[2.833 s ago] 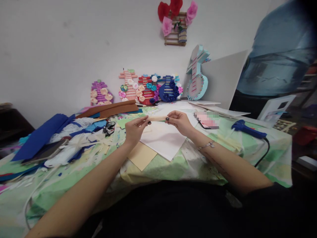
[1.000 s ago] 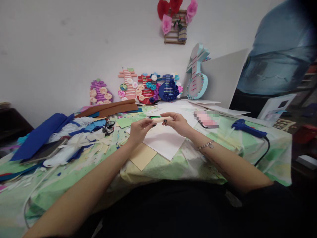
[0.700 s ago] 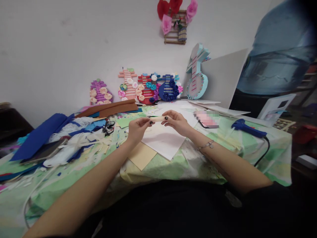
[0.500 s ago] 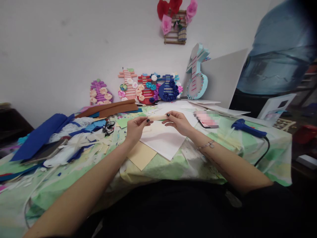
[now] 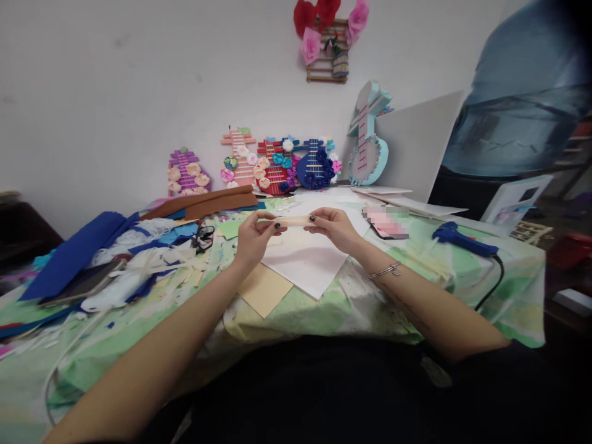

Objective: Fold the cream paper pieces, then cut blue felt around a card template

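Observation:
Between my two hands a short cream-coloured strip (image 5: 293, 221) stretches level; whether it is paper or foam I cannot make out. My left hand (image 5: 253, 237) pinches its left end between thumb and fingers. At the other end, my right hand (image 5: 333, 228) grips it the same way, with a bracelet on that wrist. Below the strip lies a white sheet (image 5: 314, 268), turned with a corner toward me. A pale yellow square of paper (image 5: 264, 290) sits partly under it, beside my left forearm.
A blue glue gun (image 5: 465, 239) with a black cord lies at right, near a phone (image 5: 386, 222). Blue foam sheet (image 5: 74, 256), scraps and brown sheets (image 5: 208, 203) crowd the left. Decorated lute-shaped crafts (image 5: 272, 163) stand along the wall.
The strip has tilted slightly between my fingers, so more of its face shows. My right fingers have drawn in a little; both arms stay nearly still.

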A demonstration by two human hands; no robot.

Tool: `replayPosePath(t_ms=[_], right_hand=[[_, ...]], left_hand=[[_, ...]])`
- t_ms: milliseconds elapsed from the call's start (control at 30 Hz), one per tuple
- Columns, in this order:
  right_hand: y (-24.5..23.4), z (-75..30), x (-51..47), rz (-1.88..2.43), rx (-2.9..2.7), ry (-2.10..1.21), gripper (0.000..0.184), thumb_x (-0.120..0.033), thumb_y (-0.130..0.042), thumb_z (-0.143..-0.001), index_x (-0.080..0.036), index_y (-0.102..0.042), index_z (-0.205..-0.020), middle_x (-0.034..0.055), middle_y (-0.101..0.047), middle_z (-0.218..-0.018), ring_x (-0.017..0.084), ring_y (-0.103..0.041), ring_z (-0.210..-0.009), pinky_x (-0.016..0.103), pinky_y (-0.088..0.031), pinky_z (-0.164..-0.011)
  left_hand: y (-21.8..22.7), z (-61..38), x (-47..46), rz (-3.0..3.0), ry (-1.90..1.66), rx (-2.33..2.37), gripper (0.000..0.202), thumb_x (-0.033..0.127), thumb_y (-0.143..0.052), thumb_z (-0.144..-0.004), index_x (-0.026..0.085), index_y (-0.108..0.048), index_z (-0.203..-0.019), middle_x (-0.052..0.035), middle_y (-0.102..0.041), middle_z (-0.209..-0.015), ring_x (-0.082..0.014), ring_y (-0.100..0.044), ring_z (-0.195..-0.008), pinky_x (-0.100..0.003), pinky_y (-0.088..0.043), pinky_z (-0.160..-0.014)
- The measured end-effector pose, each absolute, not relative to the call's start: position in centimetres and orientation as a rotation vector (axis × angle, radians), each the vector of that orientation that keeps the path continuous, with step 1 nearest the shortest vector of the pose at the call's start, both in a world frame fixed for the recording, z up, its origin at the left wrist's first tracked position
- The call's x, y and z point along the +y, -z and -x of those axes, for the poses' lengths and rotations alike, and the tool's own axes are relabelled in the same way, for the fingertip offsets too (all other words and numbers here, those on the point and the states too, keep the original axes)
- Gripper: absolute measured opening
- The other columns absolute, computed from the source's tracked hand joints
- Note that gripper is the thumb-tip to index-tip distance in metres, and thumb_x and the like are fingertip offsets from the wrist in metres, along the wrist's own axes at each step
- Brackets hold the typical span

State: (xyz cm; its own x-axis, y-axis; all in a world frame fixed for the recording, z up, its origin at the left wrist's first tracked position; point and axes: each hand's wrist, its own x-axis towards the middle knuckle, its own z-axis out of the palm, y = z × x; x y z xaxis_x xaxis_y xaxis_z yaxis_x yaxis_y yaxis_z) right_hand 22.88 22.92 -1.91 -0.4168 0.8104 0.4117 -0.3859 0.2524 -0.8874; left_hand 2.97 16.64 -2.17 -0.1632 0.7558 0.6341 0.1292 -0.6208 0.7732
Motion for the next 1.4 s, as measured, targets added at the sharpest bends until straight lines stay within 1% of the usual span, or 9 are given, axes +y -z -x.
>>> replayPosePath(t_ms=[133,333,467,567,667,867,1033,1233,1400], right_hand=[[1.92,-22.89,22.99,0.425,-1.437,-1.408,0.031,-0.032,-0.082,-0.057,-0.014,-0.065,-0.076,0.0018,-0.070,-0.074,0.017,-0.070,-0.067,0.025,-0.057,-0.064],[1.79,-22.87,22.85,0.424,-1.420,-1.403,0.028,-0.029,-0.082,-0.057,-0.014,-0.065,-0.073,0.0025,-0.069,-0.072,0.016,-0.069,-0.065,0.026,-0.057,-0.065],[1.77,-22.83,22.82,0.427,-1.423,-1.395,0.025,-0.027,-0.081,-0.057,-0.014,-0.065,-0.071,0.0025,-0.069,-0.071,0.016,-0.069,-0.066,0.026,-0.057,-0.066],[1.83,-22.80,22.94,0.431,-1.421,-1.384,0.024,-0.026,-0.080,-0.057,-0.013,-0.065,-0.071,0.0021,-0.069,-0.071,0.015,-0.068,-0.067,0.026,-0.057,-0.068],[1.86,-22.78,23.02,0.433,-1.420,-1.379,0.023,-0.025,-0.080,-0.057,-0.013,-0.065,-0.070,0.0019,-0.069,-0.070,0.014,-0.068,-0.067,0.026,-0.057,-0.069],[1.80,-22.82,22.90,0.432,-1.424,-1.386,0.021,-0.024,-0.079,-0.058,-0.013,-0.065,-0.069,0.0027,-0.069,-0.069,0.015,-0.068,-0.066,0.026,-0.058,-0.068],[1.86,-22.81,22.94,0.441,-1.425,-1.388,0.021,-0.024,-0.078,-0.058,-0.012,-0.064,-0.069,0.0024,-0.068,-0.067,0.015,-0.068,-0.064,0.027,-0.058,-0.069],[1.91,-22.75,23.03,0.456,-1.431,-1.387,0.020,-0.023,-0.078,-0.059,-0.012,-0.064,-0.069,0.0023,-0.067,-0.067,0.015,-0.068,-0.064,0.028,-0.058,-0.070],[1.86,-22.80,22.94,0.462,-1.442,-1.382,0.019,-0.022,-0.077,-0.060,-0.012,-0.063,-0.069,0.0026,-0.067,-0.065,0.015,-0.068,-0.063,0.025,-0.057,-0.065]], left_hand=[[2.10,-3.03,16.42,-1.702,-1.810,0.977,0.036,0.037,-0.075,-0.069,0.019,-0.047,-0.085,-0.0025,-0.071,-0.072,-0.0229,-0.072,-0.075,-0.032,-0.058,-0.066],[2.42,-2.74,16.78,-1.761,-1.835,1.011,0.028,0.031,-0.076,-0.066,0.016,-0.055,-0.079,-0.0030,-0.067,-0.075,-0.0206,-0.071,-0.076,-0.029,-0.058,-0.068],[2.46,-2.66,16.70,-1.790,-1.848,1.009,0.033,0.029,-0.076,-0.067,0.019,-0.051,-0.086,-0.0068,-0.069,-0.096,-0.0212,-0.071,-0.086,-0.030,-0.058,-0.075],[2.42,-2.75,16.54,-1.836,-1.839,1.017,0.034,0.027,-0.075,-0.068,0.020,-0.049,-0.088,-0.0094,-0.064,-0.114,-0.0203,-0.070,-0.089,-0.030,-0.056,-0.078],[2.38,-2.78,16.44,-1.895,-1.828,1.043,0.027,0.026,-0.073,-0.069,0.018,-0.052,-0.085,-0.0110,-0.061,-0.121,-0.0197,-0.069,-0.089,-0.030,-0.055,-0.078],[2.37,-2.54,16.46,-1.976,-1.884,1.090,0.017,0.025,-0.072,-0.071,0.016,-0.061,-0.079,-0.0110,-0.059,-0.118,-0.0243,-0.060,-0.109,-0.033,-0.053,-0.087],[2.24,-2.53,16.30,-1.983,-1.905,1.110,0.029,0.026,-0.072,-0.071,0.019,-0.057,-0.094,-0.0092,-0.054,-0.123,-0.0172,-0.066,-0.091,-0.032,-0.055,-0.082],[2.17,-2.49,16.43,-2.059,-1.854,1.152,0.015,0.029,-0.074,-0.069,0.017,-0.068,-0.073,-0.0096,-0.058,-0.113,-0.0222,-0.059,-0.105,-0.029,-0.056,-0.078],[2.43,-2.33,16.81,-2.004,-1.851,1.183,0.019,0.033,-0.074,-0.069,0.016,-0.068,-0.074,-0.0089,-0.068,-0.094,-0.0204,-0.065,-0.089,-0.032,-0.056,-0.077]])
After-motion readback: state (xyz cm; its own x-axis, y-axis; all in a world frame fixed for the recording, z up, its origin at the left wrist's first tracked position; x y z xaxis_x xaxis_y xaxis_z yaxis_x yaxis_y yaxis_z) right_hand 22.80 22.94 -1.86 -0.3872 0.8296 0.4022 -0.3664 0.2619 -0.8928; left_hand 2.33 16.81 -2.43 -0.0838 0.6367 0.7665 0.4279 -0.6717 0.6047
